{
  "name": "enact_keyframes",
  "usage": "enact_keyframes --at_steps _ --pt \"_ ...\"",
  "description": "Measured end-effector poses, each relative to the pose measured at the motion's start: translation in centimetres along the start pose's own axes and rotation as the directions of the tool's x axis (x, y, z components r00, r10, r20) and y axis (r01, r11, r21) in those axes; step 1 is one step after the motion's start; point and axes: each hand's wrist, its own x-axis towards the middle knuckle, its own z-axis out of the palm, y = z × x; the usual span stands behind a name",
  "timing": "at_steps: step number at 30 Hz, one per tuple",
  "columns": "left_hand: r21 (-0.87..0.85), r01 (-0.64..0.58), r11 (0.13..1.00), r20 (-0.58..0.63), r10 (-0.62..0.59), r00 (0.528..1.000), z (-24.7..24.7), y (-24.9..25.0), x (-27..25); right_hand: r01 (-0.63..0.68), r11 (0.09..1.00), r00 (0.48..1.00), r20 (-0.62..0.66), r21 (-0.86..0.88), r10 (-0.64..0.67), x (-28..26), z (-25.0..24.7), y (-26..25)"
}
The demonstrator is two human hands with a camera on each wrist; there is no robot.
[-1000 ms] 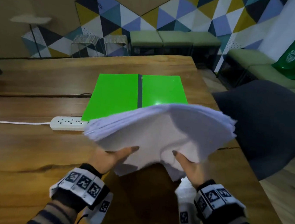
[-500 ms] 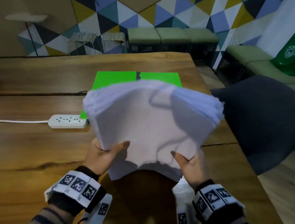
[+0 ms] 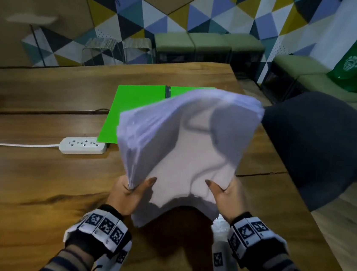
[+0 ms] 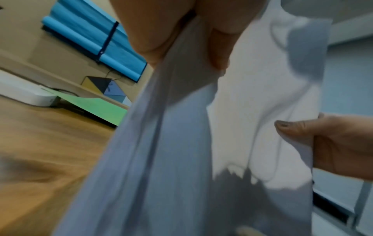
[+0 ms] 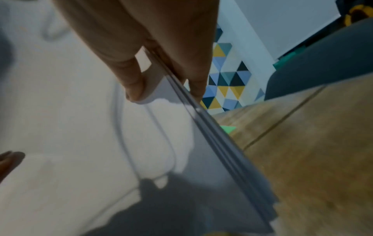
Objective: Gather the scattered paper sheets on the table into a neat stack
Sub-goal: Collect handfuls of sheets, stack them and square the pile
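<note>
A thick bundle of white paper sheets [image 3: 185, 149] stands nearly upright over the wooden table [image 3: 35, 177], its lower edge close to the tabletop. My left hand [image 3: 132, 189] grips the bundle's lower left side, thumb on the near face and fingers behind. My right hand [image 3: 222, 193] grips the lower right side the same way. In the left wrist view the sheets [image 4: 181, 143] fan down from my fingers. In the right wrist view the paper edges [image 5: 212, 135] run diagonally below my thumb.
A green folder [image 3: 135, 112] lies flat on the table behind the paper. A white power strip [image 3: 83, 145] with its cord sits to the left. A dark chair [image 3: 318, 147] stands at the table's right edge. Benches line the far wall.
Both hands have tipped the paper bundle from nearly flat to nearly upright, raising its far edge. It now hides more of the green folder.
</note>
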Motion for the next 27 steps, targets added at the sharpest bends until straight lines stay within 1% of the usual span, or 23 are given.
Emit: enact_keyframes --at_steps 2,4,5,6,7,8,9,10,11,12,13,14,16,18,19,20,21,22,23,24,25,26,27 --pt "-0.084 -0.034 0.996 -0.02 0.033 0.999 0.0 0.7 0.1 0.055 0.998 0.997 -0.048 -0.01 -0.055 0.3 0.0 -0.7" --pt "-0.224 -0.03 0.974 -0.02 0.026 0.999 -0.2 1.2 0.2 0.097 0.994 0.985 -0.146 0.051 -0.089 0.5 -0.5 -0.7" --pt "-0.288 -0.033 0.957 -0.021 0.028 0.999 -0.2 1.4 0.2 0.092 0.992 0.974 -0.214 0.081 -0.073 0.5 -0.8 -0.3" --pt "-0.359 -0.018 0.933 -0.02 0.012 1.0 -0.2 1.4 0.2 0.043 0.993 0.963 -0.269 0.109 -0.012 0.3 -1.2 0.1" --pt "-0.427 0.027 0.904 -0.023 -0.041 0.999 -0.2 1.1 0.3 -0.034 0.982 0.956 -0.281 0.188 0.087 0.0 -1.4 0.5" --pt "-0.514 0.097 0.852 -0.005 -0.116 0.993 0.0 0.8 0.5 -0.097 0.933 0.958 -0.222 0.346 0.182 -0.5 -1.3 0.8" --pt "-0.586 0.176 0.791 0.032 -0.194 0.981 0.2 1.0 0.4 -0.136 0.831 0.971 -0.096 0.539 0.221 -1.0 -1.1 0.9" --pt "-0.637 0.234 0.734 0.08 -0.24 0.968 0.6 0.8 0.5 -0.202 0.683 0.975 0.08 0.702 0.207 -1.4 -0.7 0.9" --pt "-0.659 0.28 0.698 0.126 -0.264 0.956 1.1 0.9 0.4 -0.285 0.535 0.958 0.223 0.795 0.179 -1.5 -0.2 0.8" --pt "-0.654 0.307 0.691 0.149 -0.28 0.948 1.6 0.9 0.2 -0.353 0.435 0.935 0.326 0.829 0.137 -1.6 0.0 0.2" --pt "-0.623 0.321 0.714 0.14 -0.302 0.943 2.0 0.9 0.1 -0.385 0.407 0.92 0.38 0.828 0.098 -1.4 -0.1 -0.2" --pt "-0.573 0.328 0.751 0.127 -0.314 0.941 2.1 1.0 -0.1 -0.373 0.43 0.92 0.389 0.822 0.055 -1.1 -0.2 -0.7" --pt "-0.523 0.363 0.771 0.149 -0.337 0.93 1.5 1.3 0.0 -0.247 0.515 0.954 0.3 0.82 -0.019 -0.2 -1.3 -1.1" --pt "-0.637 0.31 0.706 0.147 -0.283 0.948 -0.9 1.7 0.6 -0.118 0.593 0.98 0.19 0.797 -0.059 0.8 -2.8 -0.9" --pt "-0.717 0.262 0.646 0.134 -0.241 0.961 -2.4 1.7 1.0 -0.083 0.621 0.982 0.171 0.78 -0.084 1.2 -3.6 -0.5" --pt "-0.759 0.215 0.615 0.105 -0.209 0.972 -4.4 1.3 1.5 -0.063 0.64 0.98 0.167 0.766 -0.104 1.5 -4.2 -0.3" --pt "-0.799 0.206 0.565 0.14 -0.159 0.977 -6.4 1.1 2.2 -0.056 0.653 0.976 0.179 0.755 -0.123 1.7 -4.9 0.0" --pt "-0.833 0.248 0.494 0.216 -0.123 0.969 -8.2 1.7 2.6 -0.057 0.657 0.973 0.19 0.752 -0.133 1.9 -5.6 0.1" --pt "-0.824 0.363 0.434 0.364 -0.084 0.927 -9.4 2.5 2.8 -0.06 0.669 0.973 0.194 0.741 -0.128 2.1 -6.3 0.2" --pt "-0.792 0.435 0.428 0.483 0.005 0.875 -10.7 2.9 2.9 -0.06 0.696 0.971 0.203 0.715 -0.125 2.3 -6.9 0.2" --pt "-0.733 0.406 0.547 0.541 0.106 0.834 -11.7 2.8 3.3 -0.062 0.74 0.968 0.221 0.67 -0.119 2.6 -7.3 0.3" --pt "-0.592 0.326 0.738 0.541 0.063 0.839 -12.0 3.4 3.8 -0.067 0.776 0.965 0.239 0.628 -0.111 2.7 -7.5 0.1" --pt "-0.433 0.232 0.871 0.517 0.03 0.855 -11.8 3.4 4.4 -0.082 0.796 0.957 0.271 0.6 -0.106 2.8 -7.7 -0.1"
